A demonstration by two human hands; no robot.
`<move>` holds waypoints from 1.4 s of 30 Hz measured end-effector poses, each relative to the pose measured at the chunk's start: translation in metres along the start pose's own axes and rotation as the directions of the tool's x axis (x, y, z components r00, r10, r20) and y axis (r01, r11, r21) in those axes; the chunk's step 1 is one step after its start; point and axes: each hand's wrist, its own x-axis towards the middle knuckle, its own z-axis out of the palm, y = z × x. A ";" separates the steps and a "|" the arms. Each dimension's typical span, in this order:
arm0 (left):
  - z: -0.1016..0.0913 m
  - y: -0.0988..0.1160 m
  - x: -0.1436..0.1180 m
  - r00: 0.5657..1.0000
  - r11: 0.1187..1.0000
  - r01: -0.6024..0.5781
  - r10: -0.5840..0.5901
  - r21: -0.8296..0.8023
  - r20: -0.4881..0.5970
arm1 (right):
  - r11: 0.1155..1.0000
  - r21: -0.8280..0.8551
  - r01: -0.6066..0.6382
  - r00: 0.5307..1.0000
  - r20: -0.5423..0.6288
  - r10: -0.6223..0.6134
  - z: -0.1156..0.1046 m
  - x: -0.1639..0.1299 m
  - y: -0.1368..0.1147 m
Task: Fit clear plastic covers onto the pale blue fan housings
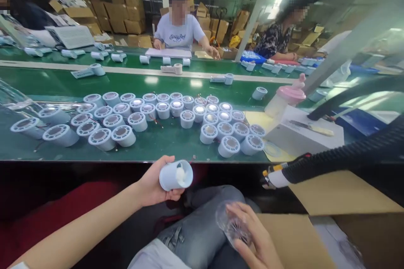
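My left hand (154,187) grips a pale blue round housing (175,175) just below the table's front edge, its open end turned toward me. Lower right, over my lap, my right hand (252,235) holds a clear plastic round grille (232,225) next to an open cardboard box (315,235). On the green table (164,143) ahead, several matching pale blue housings (227,146) stand in two clusters, some lit inside.
A white box (303,134) with a pink-capped bottle (285,98) sits at the right. A black corrugated hose with an orange-tipped tool (274,174) reaches in from the right. Across the conveyor belt (126,71), three people sit among cardboard boxes.
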 end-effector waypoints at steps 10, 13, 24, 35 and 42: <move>0.051 0.008 0.013 0.890 0.951 -0.047 -0.098 0.304 0.445 | 0.838 -0.543 0.059 0.997 0.067 -0.026 -0.001 0.049 -0.063; 0.058 0.018 0.010 0.904 0.786 -0.312 0.072 0.534 0.421 | 0.871 -0.491 0.013 0.993 0.112 0.049 -0.001 0.045 -0.058; 0.066 -0.027 0.008 0.922 0.821 -0.382 0.305 0.423 0.240 | 0.944 0.152 -0.293 0.949 -0.072 0.307 -0.013 0.041 -0.067; 0.074 -0.021 0.000 0.946 0.998 -0.044 0.057 -0.048 0.318 | 0.875 0.407 -0.261 0.959 0.002 0.285 -0.020 0.030 -0.046; 0.071 -0.014 -0.007 0.943 0.994 0.013 0.024 -0.109 0.333 | 0.999 0.042 0.025 1.000 0.015 -0.026 -0.020 0.019 -0.049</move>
